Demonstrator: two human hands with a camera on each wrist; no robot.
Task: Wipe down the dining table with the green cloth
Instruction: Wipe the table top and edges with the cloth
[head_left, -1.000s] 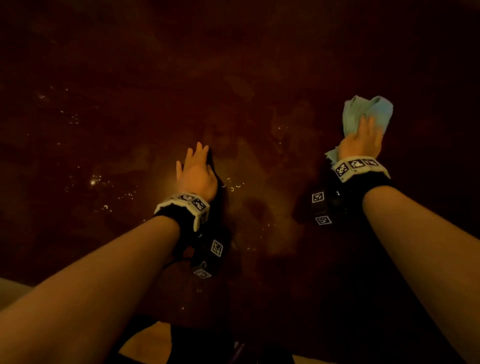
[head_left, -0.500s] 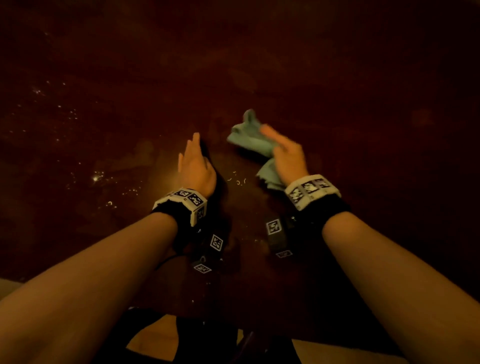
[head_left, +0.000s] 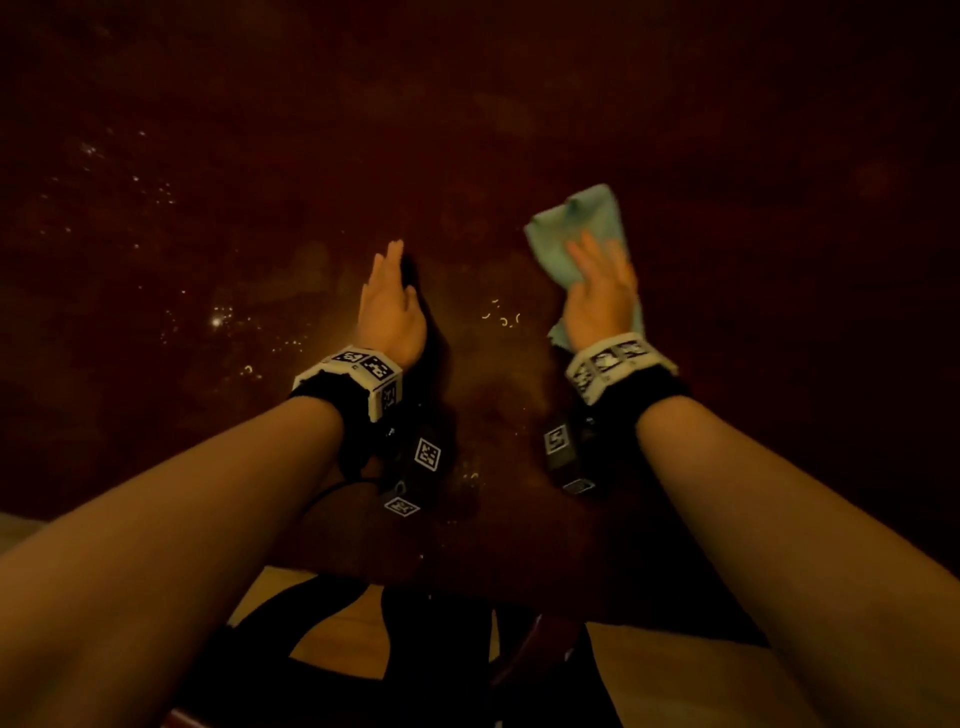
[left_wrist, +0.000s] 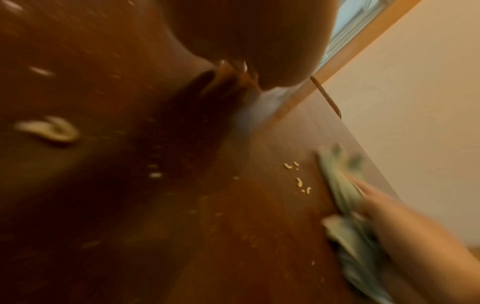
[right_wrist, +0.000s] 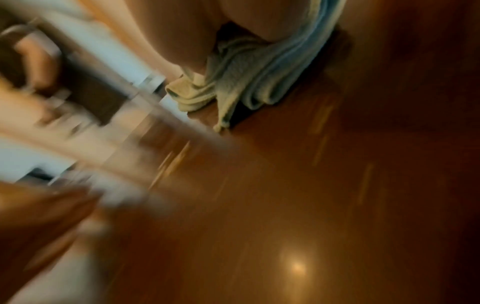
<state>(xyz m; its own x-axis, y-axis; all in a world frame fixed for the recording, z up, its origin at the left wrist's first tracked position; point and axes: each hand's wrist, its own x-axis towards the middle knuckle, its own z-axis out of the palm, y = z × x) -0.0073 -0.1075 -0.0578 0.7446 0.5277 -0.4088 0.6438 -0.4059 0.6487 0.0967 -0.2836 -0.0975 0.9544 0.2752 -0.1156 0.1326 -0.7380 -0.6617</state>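
Note:
The dark brown dining table (head_left: 519, 104) fills the head view. My right hand (head_left: 600, 296) lies flat on the pale green cloth (head_left: 576, 228), pressing it onto the tabletop with straight fingers. The bunched cloth (right_wrist: 249, 82) shows under my palm in the blurred right wrist view, and the left wrist view catches the cloth (left_wrist: 345, 197) at the right. My left hand (head_left: 389, 306) rests edge-down on the table with straight fingers and holds nothing. Small pale crumbs (head_left: 501, 314) lie between the two hands; these crumbs (left_wrist: 298, 181) also show in the left wrist view.
More crumbs and specks (head_left: 223, 317) are scattered over the left part of the table. The table's near edge runs along the bottom, with a dark chair (head_left: 405, 649) and pale floor (head_left: 332, 629) below it. A wall (left_wrist: 415, 82) stands beyond the table's far side.
My right hand swept the cloth left toward the left hand, then back out to the right and slightly farther away. The left hand stayed in place.

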